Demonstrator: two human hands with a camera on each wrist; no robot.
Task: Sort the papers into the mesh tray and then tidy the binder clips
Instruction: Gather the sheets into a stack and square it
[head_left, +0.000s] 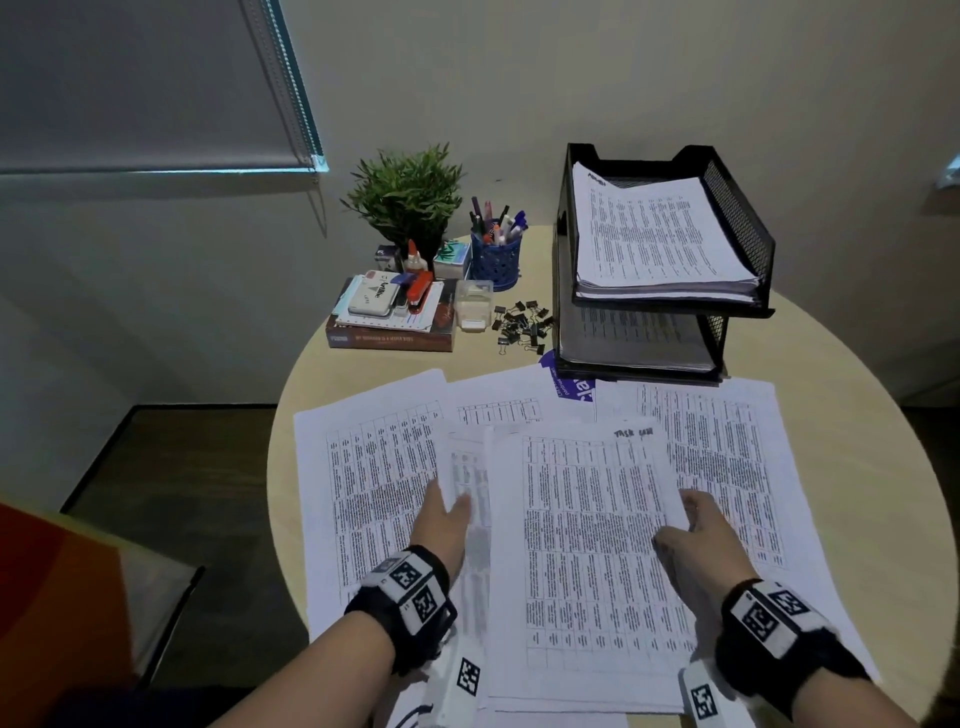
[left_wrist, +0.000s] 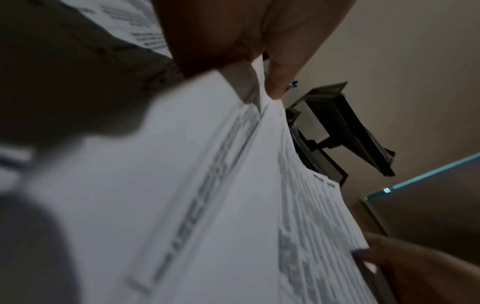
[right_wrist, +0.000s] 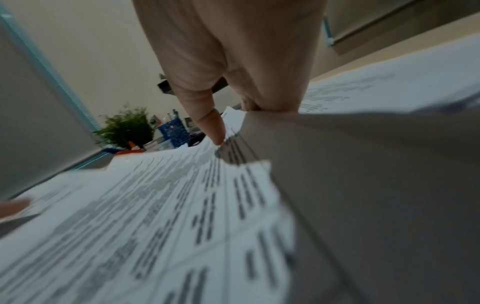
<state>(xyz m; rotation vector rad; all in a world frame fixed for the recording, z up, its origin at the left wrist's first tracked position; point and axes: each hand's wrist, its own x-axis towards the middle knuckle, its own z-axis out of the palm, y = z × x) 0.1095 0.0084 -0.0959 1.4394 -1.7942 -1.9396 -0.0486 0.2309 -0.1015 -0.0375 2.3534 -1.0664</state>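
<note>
A stack of printed papers (head_left: 587, 545) lies in front of me on the round table (head_left: 872, 467). My left hand (head_left: 447, 512) holds its left edge, with the thumb on top and the fingers hidden under a sheet. In the left wrist view this hand (left_wrist: 259, 78) pinches the paper (left_wrist: 233, 205). My right hand (head_left: 685, 525) grips the right edge; its thumb (right_wrist: 210, 127) presses on the top sheet (right_wrist: 182, 205). The black two-tier mesh tray (head_left: 737, 218) stands at the back right with papers in both tiers. Several binder clips (head_left: 522, 325) lie loose to its left.
More printed sheets lie spread at the left (head_left: 374, 467) and right (head_left: 727, 457) of the stack. Behind them are a potted plant (head_left: 408, 195), a blue pen cup (head_left: 496, 254), a clear box (head_left: 474, 306) and a book (head_left: 395, 338) with a stapler on it.
</note>
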